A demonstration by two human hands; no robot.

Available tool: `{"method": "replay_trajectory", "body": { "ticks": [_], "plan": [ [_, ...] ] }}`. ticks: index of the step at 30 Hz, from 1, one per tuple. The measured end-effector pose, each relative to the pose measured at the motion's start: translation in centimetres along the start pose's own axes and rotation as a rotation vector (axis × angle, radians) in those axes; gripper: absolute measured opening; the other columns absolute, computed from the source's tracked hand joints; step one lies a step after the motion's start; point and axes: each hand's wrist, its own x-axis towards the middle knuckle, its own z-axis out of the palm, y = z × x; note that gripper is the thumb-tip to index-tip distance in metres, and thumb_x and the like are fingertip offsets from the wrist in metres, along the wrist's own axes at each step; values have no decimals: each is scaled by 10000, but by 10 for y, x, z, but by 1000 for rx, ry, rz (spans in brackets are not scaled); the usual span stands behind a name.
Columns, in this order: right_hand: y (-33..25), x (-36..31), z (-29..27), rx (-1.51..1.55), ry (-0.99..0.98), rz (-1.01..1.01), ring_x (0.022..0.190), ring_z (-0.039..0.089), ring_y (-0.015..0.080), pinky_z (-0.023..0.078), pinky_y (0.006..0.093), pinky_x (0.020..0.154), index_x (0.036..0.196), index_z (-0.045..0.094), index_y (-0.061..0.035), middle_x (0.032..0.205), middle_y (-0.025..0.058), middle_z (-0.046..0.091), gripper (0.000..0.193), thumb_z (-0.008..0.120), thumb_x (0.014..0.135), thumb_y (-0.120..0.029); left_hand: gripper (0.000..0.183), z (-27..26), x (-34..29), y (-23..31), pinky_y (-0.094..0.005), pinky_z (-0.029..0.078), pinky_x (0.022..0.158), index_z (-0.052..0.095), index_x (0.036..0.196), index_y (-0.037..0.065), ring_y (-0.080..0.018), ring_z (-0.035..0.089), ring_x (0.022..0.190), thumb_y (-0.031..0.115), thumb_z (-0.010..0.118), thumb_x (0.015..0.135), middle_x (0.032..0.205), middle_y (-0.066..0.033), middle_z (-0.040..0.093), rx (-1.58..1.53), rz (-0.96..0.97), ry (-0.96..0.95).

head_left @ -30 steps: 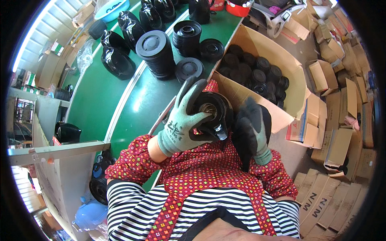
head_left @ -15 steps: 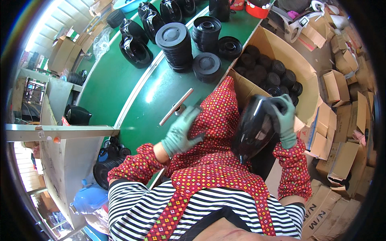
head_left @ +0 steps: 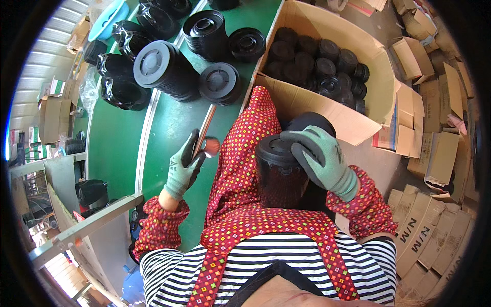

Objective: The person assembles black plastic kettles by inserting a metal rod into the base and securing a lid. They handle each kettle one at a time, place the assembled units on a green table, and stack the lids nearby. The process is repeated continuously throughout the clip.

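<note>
My left hand point(head_left: 180, 169), in a green and black glove, is closed around the slim wooden handle of a brush point(head_left: 210, 147) with a round reddish-brown tuft, over the green table. A glossy, dark, see-through container point(head_left: 279, 181) stands nearly upright against my lap, a round black lid point(head_left: 279, 149) on its top. My gloved right hand point(head_left: 318, 156) grips the lid's right edge with bent fingers. Just behind that hand is another round black piece point(head_left: 309, 122), partly hidden.
Stacks of black lids point(head_left: 166, 71) and glossy black jugs point(head_left: 125, 92) stand on the green table point(head_left: 169, 117). An open carton point(head_left: 319, 115) of black round pieces adjoins its right edge. A metal rail point(head_left: 87, 227) runs at the left; more cartons point(head_left: 427, 230) lie at the right.
The left hand has moved left and taken hold of the brush that lay on the table. The dark container has gone from tilted to nearly upright, with its lid facing up. The view has shifted.
</note>
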Motion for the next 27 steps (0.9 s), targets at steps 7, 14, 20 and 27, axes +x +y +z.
{"method": "replay_trajectory", "body": {
  "ticks": [7, 14, 20, 27],
  "plan": [
    [-14, 82, -39, -190, 27, -498, 1287, 623, 384, 430, 534, 1134, 1299, 744, -60, 1327, 173, 685, 398, 694, 908, -114, 662, 31, 26, 162, -296, 462, 909, 449, 1598, -5, -165, 580, 1075, -31, 649, 967, 1411, -156, 653, 290, 192, -288],
    [116, 109, 15, 163, -86, -413, 1166, 650, 310, 476, 457, 1101, 1297, 712, -73, 1240, 128, 672, 393, 768, 928, -193, 612, 62, 61, 227, -319, 538, 844, 481, 1577, -16, -182, 681, 906, 241, 622, 1040, 1106, -128, 717, 155, 232, -467],
    [125, 96, 31, 730, -213, -168, 1161, 657, 185, 526, 351, 1031, 1305, 687, -25, 1262, 106, 696, 365, 728, 1026, -258, 559, 123, 90, 223, -503, 447, 1052, 700, 1343, 43, -335, 639, 1114, 294, 762, 848, 1219, -159, 664, 317, 899, -718],
    [68, 137, 8, 947, -805, 466, 1059, 588, 284, 449, 401, 948, 916, 662, 43, 1097, 166, 611, 325, 629, 1070, -240, 533, 187, 61, 217, -543, 432, 992, 672, 1329, 152, -335, 600, 1142, 333, 775, 839, 1193, -112, 642, 732, 782, -487]
  ]
}}
